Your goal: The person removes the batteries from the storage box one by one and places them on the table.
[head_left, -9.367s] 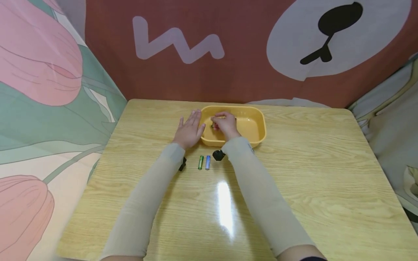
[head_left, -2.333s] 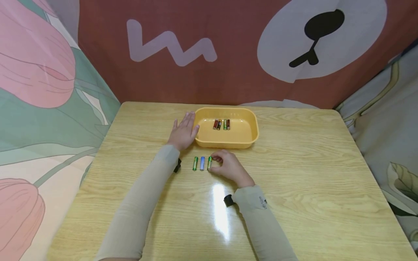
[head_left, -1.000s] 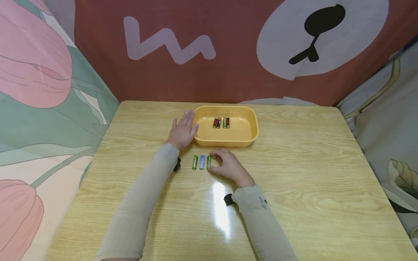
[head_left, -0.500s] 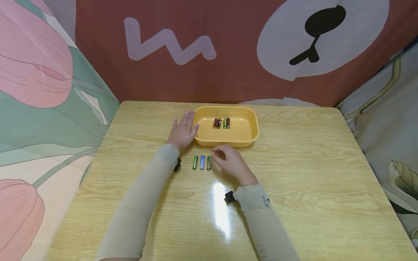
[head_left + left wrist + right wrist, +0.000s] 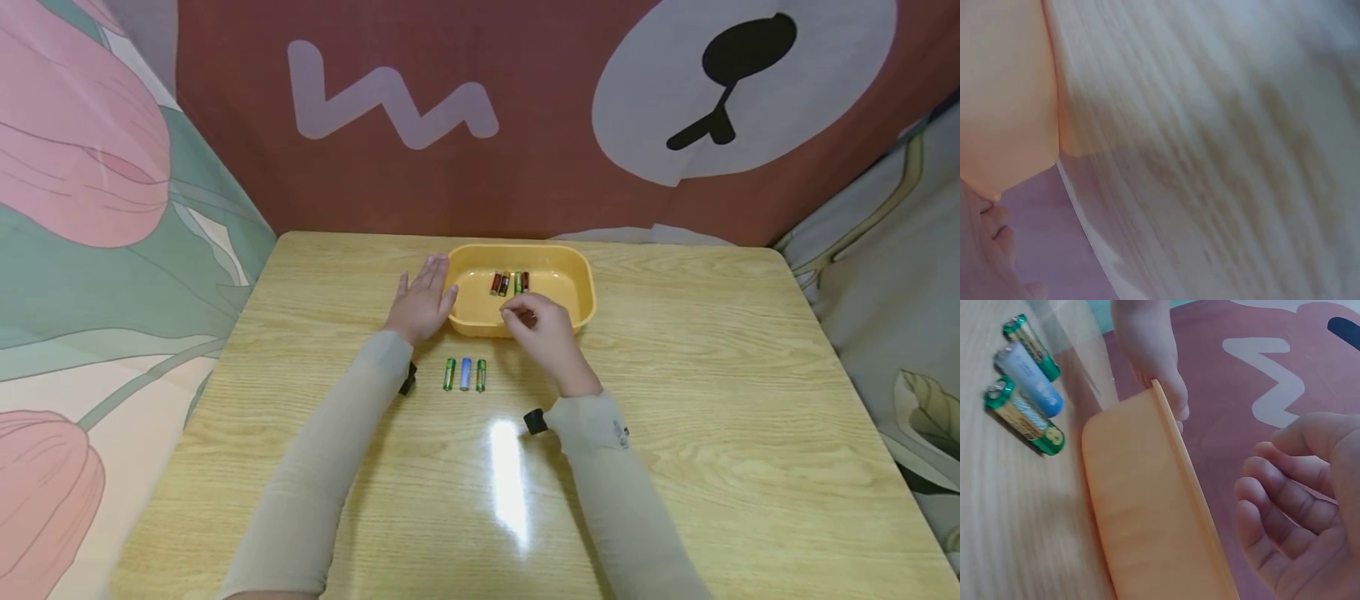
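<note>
A yellow plastic basin stands at the back of the table. My left hand rests its straight fingers against the basin's left end. Over the front rim, my right hand reaches in with loosely curled fingers and holds nothing; the right wrist view shows its fingers bent and bare. Inside lie several batteries, among them a red one and a green one, just beyond the right fingertips. In front of the basin, a green battery, a blue battery and another green battery form a row.
The wood-grain table carries a bright light reflection near its front. Behind it hangs a reddish-brown printed cloth, with a floral cloth on the left side.
My right hand has let go of the right-hand green battery, which joined the row from the basin, and has moved forward over the basin's front rim. The left hand has stayed put.
</note>
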